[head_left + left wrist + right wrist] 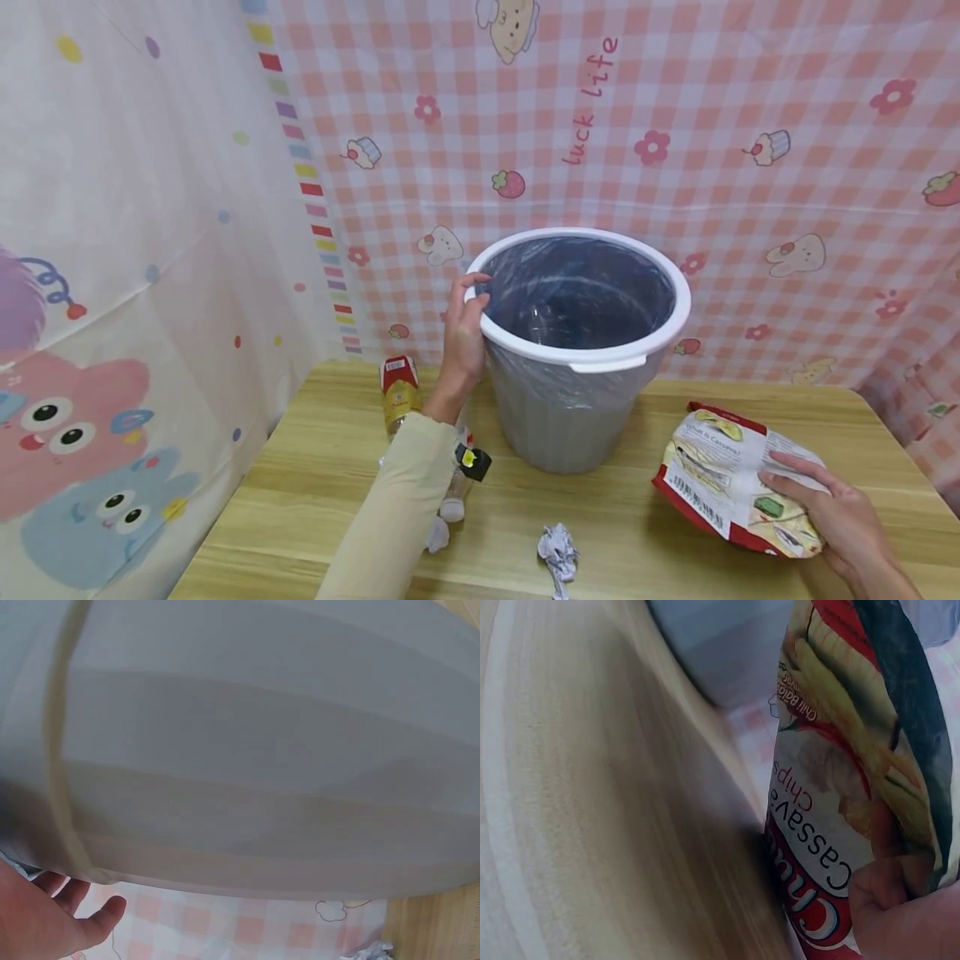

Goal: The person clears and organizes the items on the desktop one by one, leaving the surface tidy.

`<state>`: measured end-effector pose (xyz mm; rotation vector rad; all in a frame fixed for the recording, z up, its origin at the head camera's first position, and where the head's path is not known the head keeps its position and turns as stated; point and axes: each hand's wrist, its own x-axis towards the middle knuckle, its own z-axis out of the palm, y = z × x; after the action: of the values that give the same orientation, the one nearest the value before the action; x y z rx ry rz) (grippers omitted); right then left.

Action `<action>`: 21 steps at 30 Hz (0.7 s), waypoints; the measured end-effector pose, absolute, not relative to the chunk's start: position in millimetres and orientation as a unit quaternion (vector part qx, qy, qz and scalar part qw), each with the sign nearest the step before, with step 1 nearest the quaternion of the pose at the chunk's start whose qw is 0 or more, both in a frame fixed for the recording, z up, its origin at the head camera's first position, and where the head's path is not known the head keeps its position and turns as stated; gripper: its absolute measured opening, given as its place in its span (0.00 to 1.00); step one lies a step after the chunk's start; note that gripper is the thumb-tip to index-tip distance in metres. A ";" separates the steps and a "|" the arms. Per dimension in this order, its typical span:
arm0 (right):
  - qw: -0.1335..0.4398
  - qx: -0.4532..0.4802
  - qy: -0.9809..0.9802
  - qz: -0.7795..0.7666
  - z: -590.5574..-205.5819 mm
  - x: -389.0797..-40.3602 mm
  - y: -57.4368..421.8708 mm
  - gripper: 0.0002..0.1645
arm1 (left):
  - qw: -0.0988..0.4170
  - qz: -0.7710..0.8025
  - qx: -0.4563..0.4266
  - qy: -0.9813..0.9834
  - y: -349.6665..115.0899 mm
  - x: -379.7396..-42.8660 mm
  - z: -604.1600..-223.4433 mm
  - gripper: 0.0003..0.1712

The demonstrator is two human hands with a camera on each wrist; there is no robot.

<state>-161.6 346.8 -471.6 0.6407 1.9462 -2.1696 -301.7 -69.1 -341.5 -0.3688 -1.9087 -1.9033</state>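
A grey trash bin [562,429] with a white rim and a clear plastic liner stands upright at the back of the table. My left hand [467,333] grips the left side of its rim, thumb and fingers around the edge. The left wrist view is mostly filled by the bin's grey wall [225,750], with the left hand [45,922] at its lower left. To the right of the bin, my right hand [847,512] holds a bag of cassava chips [712,475] tilted over the table. The bag's printed front [817,802] faces the right wrist camera.
Left of the bin lies a red and yellow carton [400,392]. A clear bottle [453,502] is partly hidden by the left sleeve, with crumpled paper [437,535] beside it. Another crumpled paper [558,552] lies at the front of the wooden table [292,500]. Checked cloth hangs behind.
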 end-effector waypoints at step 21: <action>-0.058 0.187 0.774 -0.602 -447.9 -171.4 336.8 0.27 | 0.204 -0.672 -0.134 -0.699 -71.1 -300.9 -342.6 0.21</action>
<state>-171.4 336.8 -447.9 0.6107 2.5247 -1.9645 -300.9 -71.1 -342.6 -0.3735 -1.9506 -1.8745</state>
